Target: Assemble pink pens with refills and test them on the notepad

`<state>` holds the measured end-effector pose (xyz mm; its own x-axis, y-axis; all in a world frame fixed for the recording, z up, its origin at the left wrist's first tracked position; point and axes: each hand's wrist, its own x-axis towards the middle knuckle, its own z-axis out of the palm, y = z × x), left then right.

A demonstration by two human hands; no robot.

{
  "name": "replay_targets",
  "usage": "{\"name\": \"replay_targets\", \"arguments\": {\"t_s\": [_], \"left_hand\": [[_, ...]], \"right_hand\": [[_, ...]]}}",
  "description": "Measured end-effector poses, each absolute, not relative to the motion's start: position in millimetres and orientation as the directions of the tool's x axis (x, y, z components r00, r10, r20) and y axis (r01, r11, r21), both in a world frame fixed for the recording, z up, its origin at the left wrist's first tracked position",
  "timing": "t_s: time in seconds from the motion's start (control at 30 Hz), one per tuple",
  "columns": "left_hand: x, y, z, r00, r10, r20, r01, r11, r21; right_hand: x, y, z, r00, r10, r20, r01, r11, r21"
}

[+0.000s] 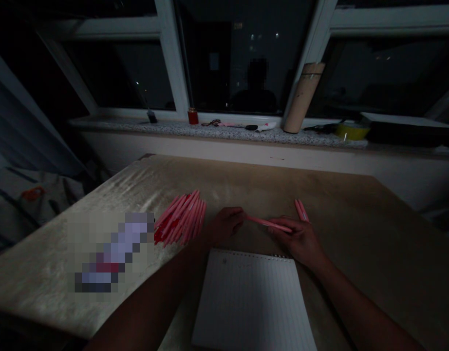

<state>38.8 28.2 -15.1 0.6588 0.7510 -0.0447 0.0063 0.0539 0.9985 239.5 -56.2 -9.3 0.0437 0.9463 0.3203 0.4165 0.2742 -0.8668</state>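
Observation:
A slim pink pen [261, 221] is held between my two hands above the table, just beyond the notebook. My left hand [227, 225] is closed, its fingers pinching the pen's left end. Around the other end, the fingers of my right hand [297, 241] are wrapped, with the pen's end showing past them. Two similar pink pens [301, 209] lie right behind my right hand, partly covered by it. To the left of my left hand is a pile of pink pens [182, 219] with red bits among them. Below both hands lies an open, lined spiral notebook [253, 302].
A blurred-out pale object [117, 253] lies on the left of the table [228, 170]. On the windowsill [166, 127] stand a small red jar [193, 116], a tall tan cylinder [305, 97] and a yellow tape roll [351, 131]. Curtains [30, 122] hang at left.

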Motion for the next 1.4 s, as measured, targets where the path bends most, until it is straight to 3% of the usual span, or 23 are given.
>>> {"name": "replay_targets", "arguments": {"t_s": [0.13, 0.3, 0.37, 0.43, 0.53, 0.6, 0.67, 0.77, 0.9, 1.4], "left_hand": [[40.1, 28.6, -15.2, 0.671, 0.737, -0.080, -0.015, 0.121, 0.993], [40.3, 28.5, -14.4, 0.654, 0.755, -0.042, -0.010, 0.064, 0.998], [37.9, 27.8, -10.8, 0.639, 0.769, -0.001, 0.041, -0.032, 0.999], [34.5, 26.1, -5.2, 0.622, 0.779, 0.076, 0.173, -0.232, 0.957], [31.8, 19.7, 4.2, 0.628, 0.725, 0.285, 0.402, -0.614, 0.679], [34.0, 12.5, 9.7, 0.660, 0.642, 0.392, 0.460, -0.757, 0.464], [38.7, 4.5, 14.5, 0.694, 0.570, 0.439, 0.501, -0.821, 0.274], [45.7, -4.2, 19.8, 0.770, 0.487, 0.412, 0.486, -0.866, 0.116], [47.2, -4.2, 20.3, 0.808, 0.438, 0.395, 0.440, -0.893, 0.090], [43.9, -1.6, 17.7, 0.845, 0.455, 0.279, 0.424, -0.890, 0.167]], "right_hand": [[239.5, -57.2, -10.0, 0.043, 0.940, 0.337, 0.436, 0.286, -0.853], [238.3, -56.0, -13.4, 0.132, 0.950, 0.285, 0.407, 0.210, -0.889], [238.5, -55.4, -14.9, 0.196, 0.950, 0.244, 0.384, 0.155, -0.910], [239.3, -55.0, -15.9, 0.217, 0.950, 0.223, 0.364, 0.134, -0.922], [240.1, -55.4, -16.4, 0.177, 0.965, 0.192, 0.329, 0.126, -0.936], [239.6, -56.5, -16.2, 0.116, 0.982, 0.149, 0.301, 0.109, -0.948], [238.1, -58.1, -15.5, 0.019, 0.995, 0.101, 0.251, 0.093, -0.963], [235.6, -59.8, -13.9, -0.104, 0.992, 0.076, 0.104, 0.087, -0.991], [234.6, -59.9, -12.2, -0.168, 0.983, 0.079, -0.014, 0.077, -0.997], [238.7, -59.9, -14.5, -0.169, 0.985, 0.019, 0.009, 0.020, -1.000]]}}
